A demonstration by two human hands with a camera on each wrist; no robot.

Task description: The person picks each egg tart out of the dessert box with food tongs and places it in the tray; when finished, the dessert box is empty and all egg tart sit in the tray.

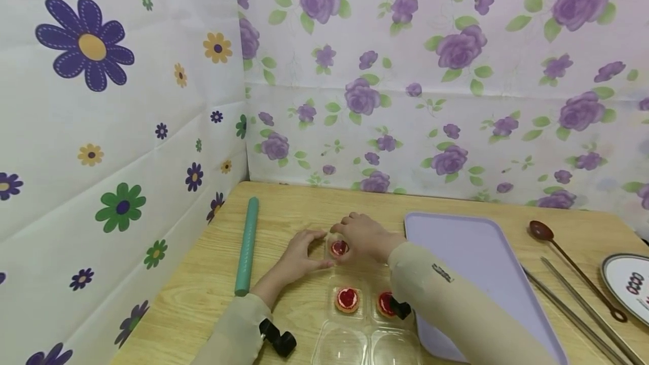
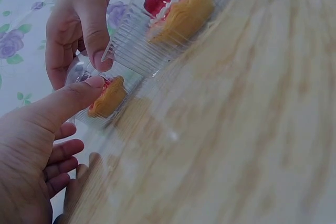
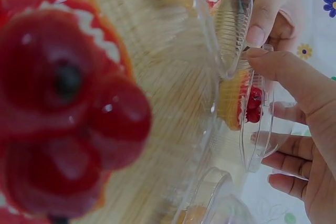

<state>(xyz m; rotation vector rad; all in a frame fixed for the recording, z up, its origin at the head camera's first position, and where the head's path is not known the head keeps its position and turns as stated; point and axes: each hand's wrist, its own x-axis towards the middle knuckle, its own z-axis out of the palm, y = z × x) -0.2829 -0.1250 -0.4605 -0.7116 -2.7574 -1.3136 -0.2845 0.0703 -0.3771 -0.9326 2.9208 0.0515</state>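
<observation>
A small tart (image 1: 339, 248) with red fruit and white cream sits in a clear plastic clamshell box between the two hands. In the right wrist view its clear lid (image 3: 255, 145) stands over the tart, and my right hand (image 1: 366, 235) holds this lid between thumb and fingers. My left hand (image 1: 296, 255) lies at the box's left side, its fingers loosely extended and its thumb (image 2: 79, 95) at the box edge, close to the right thumb. Nearer the front, two more tarts, the left one (image 1: 347, 300) and the right one (image 1: 386, 304), sit in clear compartments.
Open clear lids (image 1: 341, 345) extend toward the front edge. A teal rod (image 1: 247, 246) lies at left on the wooden table (image 1: 192, 303). To the right are a lilac tray (image 1: 456, 252), metal chopsticks (image 1: 583, 303), a brown spoon (image 1: 541, 231) and a white plate (image 1: 621, 275). Floral cloth stands behind and left.
</observation>
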